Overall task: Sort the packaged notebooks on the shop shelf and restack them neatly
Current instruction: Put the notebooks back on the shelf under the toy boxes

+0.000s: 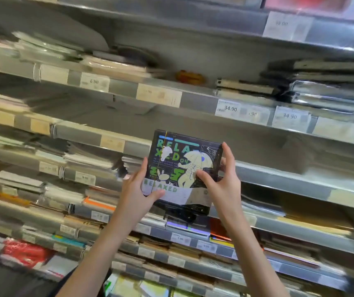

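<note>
A black packaged notebook [182,166] with green "RELAXED" lettering and a pale umbrella figure is held up in front of the middle shelf, cover facing me. My left hand [137,187] grips its lower left edge, thumb on the cover. My right hand [221,179] grips its right side, thumb on the cover and fingers curled round the edge. Under it, more dark packaged notebooks [184,211] show at the lower edge.
Grey metal shelves [279,179] with price tags run across the whole view, blurred. Stacks of wrapped notebooks [326,91] lie at the upper right, flatter piles [82,159] at the left, and colourful packs [28,251] on the lowest shelves.
</note>
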`<state>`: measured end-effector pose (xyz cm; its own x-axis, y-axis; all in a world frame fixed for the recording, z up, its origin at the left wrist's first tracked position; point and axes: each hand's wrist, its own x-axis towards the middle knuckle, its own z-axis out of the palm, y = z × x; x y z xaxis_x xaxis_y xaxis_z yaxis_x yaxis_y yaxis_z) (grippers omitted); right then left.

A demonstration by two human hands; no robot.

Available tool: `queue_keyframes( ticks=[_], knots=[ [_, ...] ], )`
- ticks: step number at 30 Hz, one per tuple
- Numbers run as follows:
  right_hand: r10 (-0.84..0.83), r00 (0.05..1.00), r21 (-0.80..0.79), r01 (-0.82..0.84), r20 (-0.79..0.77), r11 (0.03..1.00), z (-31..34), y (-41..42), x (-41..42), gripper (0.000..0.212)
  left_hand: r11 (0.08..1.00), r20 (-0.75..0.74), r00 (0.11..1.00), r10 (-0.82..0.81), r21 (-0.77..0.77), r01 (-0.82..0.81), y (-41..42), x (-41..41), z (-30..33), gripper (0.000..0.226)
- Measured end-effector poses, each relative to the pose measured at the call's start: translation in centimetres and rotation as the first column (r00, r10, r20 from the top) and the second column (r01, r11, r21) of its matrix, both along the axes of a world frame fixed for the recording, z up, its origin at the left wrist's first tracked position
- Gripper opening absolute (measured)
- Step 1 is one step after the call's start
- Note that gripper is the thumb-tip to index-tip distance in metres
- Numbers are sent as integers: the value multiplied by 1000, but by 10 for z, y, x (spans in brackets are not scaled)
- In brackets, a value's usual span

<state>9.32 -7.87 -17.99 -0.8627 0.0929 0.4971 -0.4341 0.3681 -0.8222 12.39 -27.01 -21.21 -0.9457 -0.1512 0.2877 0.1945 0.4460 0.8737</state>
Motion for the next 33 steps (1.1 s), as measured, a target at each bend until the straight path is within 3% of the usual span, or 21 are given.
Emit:
queue_keyframes(
  ticks=[8, 13, 18, 23, 25, 28, 33],
  knots=[
    [-7, 987, 20, 10, -161, 1000, 94, 1, -21, 84, 995, -103, 994, -49, 85, 57, 4, -23, 83, 91],
    [-3, 971, 110, 30, -240, 993, 157, -10, -50, 63, 992, -246, 966, 79, 117, -51, 4, -41, 135, 87],
    [-17, 982, 98, 36, -191, 995, 193, -30, -88, 38, 973, -355, 907, 226, 125, -193, -10, -68, 167, 70],
    [19, 990, 102, -4, -142, 995, 220, -36, -116, 38, 955, -473, 829, 297, 127, -269, -6, -80, 189, 47],
    [7, 995, 110, 4, -99, 994, 226, -39, -126, 39, 949, -514, 807, 291, 47, -313, 0, -88, 186, 40],
    [0, 999, 227, 8, -38, 974, 229, -40, -137, 39, 939, -526, 820, 226, -106, -328, 7, -100, 173, 46],
    [72, 996, 279, -81, 45, 957, 228, -35, -135, 33, 922, -587, 787, 191, -168, -350, 4, -120, 169, 56]
  ],
)
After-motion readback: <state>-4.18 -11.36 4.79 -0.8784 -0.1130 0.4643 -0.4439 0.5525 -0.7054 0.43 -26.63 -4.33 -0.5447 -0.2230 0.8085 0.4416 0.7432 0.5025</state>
